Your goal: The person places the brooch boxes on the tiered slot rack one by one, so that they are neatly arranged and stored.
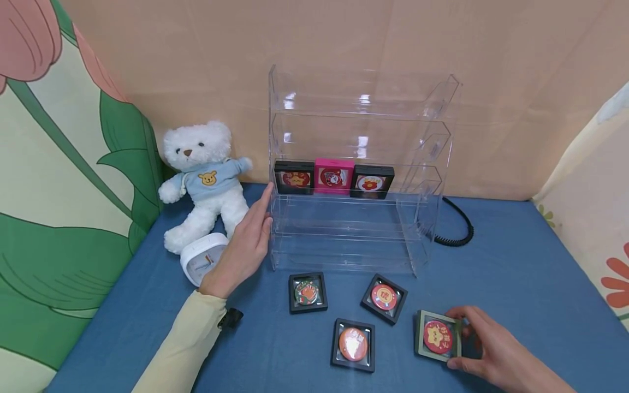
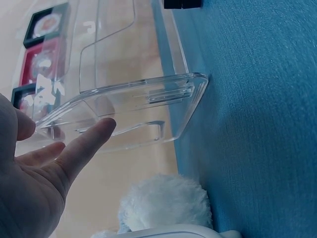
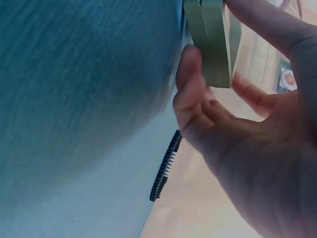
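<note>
In the head view, a clear tiered rack (image 1: pixel 344 248) stands at the back, with black, pink (image 1: pixel 333 176) and black square cases side by side on one tier. My left hand (image 1: pixel 241 245) touches the rack's left side with extended fingers; the left wrist view shows that hand (image 2: pixel 49 178) against the clear side panel (image 2: pixel 143 89). At the front right, my right hand (image 1: pixel 496 346) grips a green case (image 1: pixel 438 335) with a red round badge by its right edge. The right wrist view shows fingers (image 3: pixel 190 94) around the green case (image 3: pixel 213 44).
Three black cases lie before the rack: left (image 1: pixel 308 293), right (image 1: pixel 384 298) and front (image 1: pixel 352 345). A white teddy bear (image 1: pixel 206 169) and white clock (image 1: pixel 201 259) are left of the rack. A black coil (image 1: pixel 464 237) lies to its right on the blue cloth (image 1: pixel 501 262).
</note>
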A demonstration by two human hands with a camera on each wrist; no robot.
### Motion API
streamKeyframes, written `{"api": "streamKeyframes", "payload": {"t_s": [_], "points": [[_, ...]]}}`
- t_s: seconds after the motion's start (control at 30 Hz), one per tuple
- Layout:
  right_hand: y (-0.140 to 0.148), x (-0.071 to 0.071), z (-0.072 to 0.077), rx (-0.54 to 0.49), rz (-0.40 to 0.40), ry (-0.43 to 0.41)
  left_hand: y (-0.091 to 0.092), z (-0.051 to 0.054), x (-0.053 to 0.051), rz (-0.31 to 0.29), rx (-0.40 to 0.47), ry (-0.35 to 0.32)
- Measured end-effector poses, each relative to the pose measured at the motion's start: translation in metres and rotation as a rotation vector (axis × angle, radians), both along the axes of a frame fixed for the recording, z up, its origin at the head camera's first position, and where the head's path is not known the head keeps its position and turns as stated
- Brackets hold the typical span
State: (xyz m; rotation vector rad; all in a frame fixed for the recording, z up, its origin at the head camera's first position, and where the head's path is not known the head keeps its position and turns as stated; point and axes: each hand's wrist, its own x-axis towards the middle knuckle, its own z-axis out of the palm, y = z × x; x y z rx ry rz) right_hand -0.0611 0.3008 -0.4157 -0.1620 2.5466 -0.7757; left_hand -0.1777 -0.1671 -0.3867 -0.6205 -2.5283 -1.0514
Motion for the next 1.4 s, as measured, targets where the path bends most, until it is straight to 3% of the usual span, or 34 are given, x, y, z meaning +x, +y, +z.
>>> {"api": "streamKeyframes", "payload": {"t_s": [0.37,0.67,1.07,1.4], "points": [[0.012,0.006,-0.004,-0.139,0.145,0.088,0.000,0.001,0.000,0.006,-0.002,-0.012],[0.017,0.007,-0.004,-0.160,0.195,0.160,0.000,0.000,0.000,0.002,0.002,-0.016],[0.013,0.012,-0.004,-0.175,0.175,0.347,-0.001,0.000,0.000,-0.006,-0.003,-0.007],[0.013,0.015,-0.004,-0.192,0.172,0.454,0.000,0.001,0.000,-0.002,-0.004,-0.010]]}}
